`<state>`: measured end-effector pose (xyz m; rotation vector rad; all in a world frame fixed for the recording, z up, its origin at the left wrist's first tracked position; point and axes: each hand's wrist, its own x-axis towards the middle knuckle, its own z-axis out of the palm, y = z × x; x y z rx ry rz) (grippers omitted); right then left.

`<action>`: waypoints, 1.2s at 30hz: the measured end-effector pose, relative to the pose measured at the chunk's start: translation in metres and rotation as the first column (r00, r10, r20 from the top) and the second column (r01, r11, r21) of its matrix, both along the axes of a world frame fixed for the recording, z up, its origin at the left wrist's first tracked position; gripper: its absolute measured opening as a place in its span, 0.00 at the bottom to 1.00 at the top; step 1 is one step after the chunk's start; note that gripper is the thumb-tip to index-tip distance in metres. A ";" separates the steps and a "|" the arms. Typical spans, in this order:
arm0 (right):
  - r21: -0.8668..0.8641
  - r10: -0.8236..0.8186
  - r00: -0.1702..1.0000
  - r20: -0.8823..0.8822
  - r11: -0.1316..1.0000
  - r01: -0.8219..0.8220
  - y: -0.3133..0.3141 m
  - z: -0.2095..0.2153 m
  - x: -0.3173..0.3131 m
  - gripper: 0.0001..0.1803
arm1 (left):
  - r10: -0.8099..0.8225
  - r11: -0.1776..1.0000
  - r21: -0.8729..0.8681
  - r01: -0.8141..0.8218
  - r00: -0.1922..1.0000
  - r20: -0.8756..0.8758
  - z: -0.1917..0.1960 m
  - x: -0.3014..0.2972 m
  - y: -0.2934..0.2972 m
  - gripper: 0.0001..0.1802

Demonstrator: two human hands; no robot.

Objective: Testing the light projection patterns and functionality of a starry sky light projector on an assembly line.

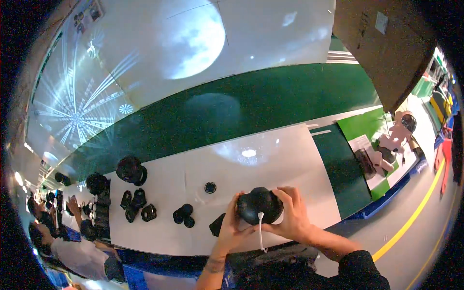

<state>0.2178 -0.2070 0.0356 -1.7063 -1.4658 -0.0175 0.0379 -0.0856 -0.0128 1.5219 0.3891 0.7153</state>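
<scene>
A rounded black device [261, 205] with a white cable [261, 232] plugged into its near side is held between my two hands, just above the white table covering. My left hand [232, 229] wraps its left side. On the right side my right hand [295, 218] grips it, fingers over the top edge and thumb underneath. A dark angular piece [217, 224] lies beside my left wrist, partly hidden by it. Farther off sits a small round black disc [210, 187], like a lens or cap. Left of that is a cluster of small round black parts [183, 215].
Several black ring-shaped parts [139, 205] and larger rounded black units [130, 170] stand at the left. Bright moon-like light [198, 38] falls on the far wall. A brown cardboard panel [382, 43] hangs at upper right. Another person [79, 256] works at left; one at right handles things.
</scene>
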 end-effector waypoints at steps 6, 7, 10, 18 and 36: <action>0.050 -0.048 0.999 -0.012 0.998 0.049 0.015 -0.006 -0.002 0.60 | 0.090 0.995 -0.025 -0.094 0.987 -0.130 0.011 0.002 0.010 0.49; 0.047 -0.046 0.999 -0.016 0.998 0.047 0.018 -0.008 -0.001 0.60 | 0.124 0.992 0.024 -0.121 0.972 -0.202 0.011 0.000 0.013 0.49; -0.011 -0.042 0.999 0.026 0.999 0.042 0.022 -0.013 0.002 0.61 | 0.062 0.983 -0.156 -0.094 0.978 -0.197 0.010 -0.011 0.017 0.39; -0.005 -0.040 0.999 0.029 0.999 0.040 0.029 -0.018 -0.007 0.67 | 0.088 0.939 -0.282 -0.194 0.933 -0.350 0.007 -0.009 0.039 0.19; 0.003 0.063 0.993 -0.101 0.998 -0.063 0.014 -0.022 0.044 0.65 | 0.216 0.974 0.002 -0.228 0.924 -0.315 0.004 -0.051 0.082 0.09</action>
